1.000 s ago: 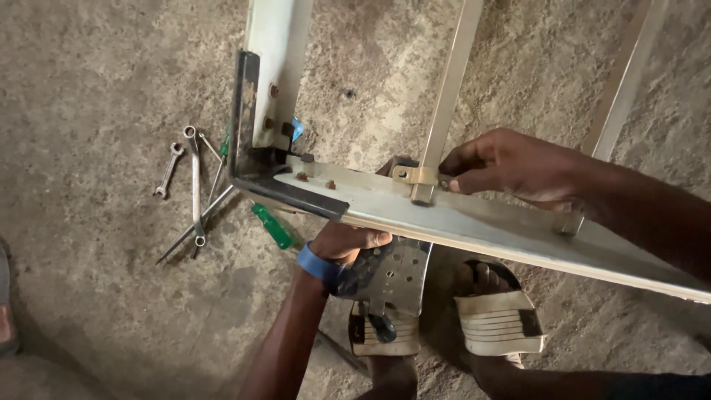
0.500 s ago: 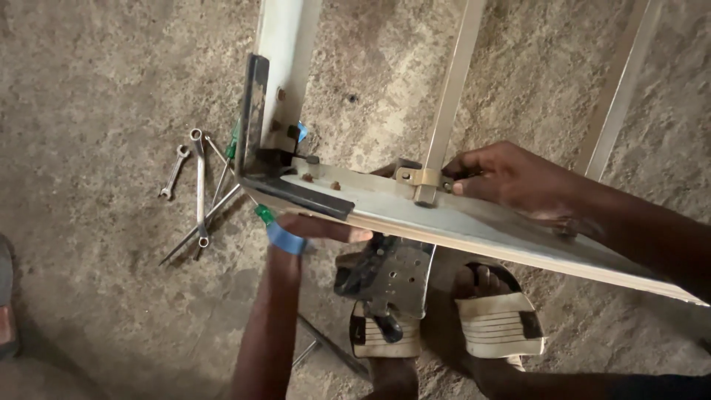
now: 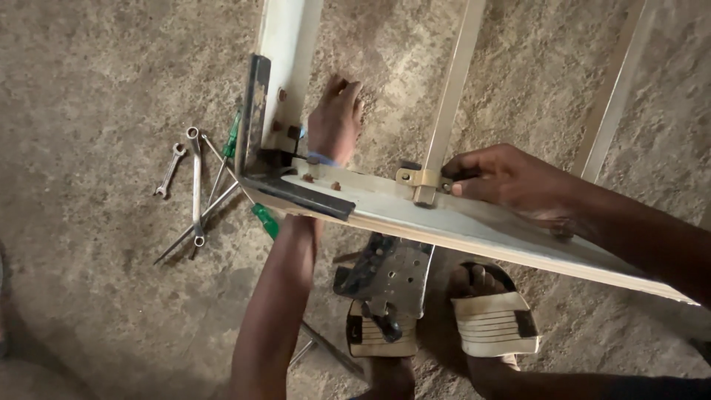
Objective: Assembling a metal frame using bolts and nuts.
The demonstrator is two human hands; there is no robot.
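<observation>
right hand [image 3: 511,181] pinching bracket [image 3: 421,179] on metal frame [image 3: 415,211], left hand [image 3: 335,122] behind corner

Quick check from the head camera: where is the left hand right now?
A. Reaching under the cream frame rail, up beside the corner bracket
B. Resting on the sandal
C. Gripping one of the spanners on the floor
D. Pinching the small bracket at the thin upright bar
A: the left hand passes under the cream frame rail and comes up by the corner bracket; the spanners lie untouched, and the right hand is the one at the small bracket.
</observation>
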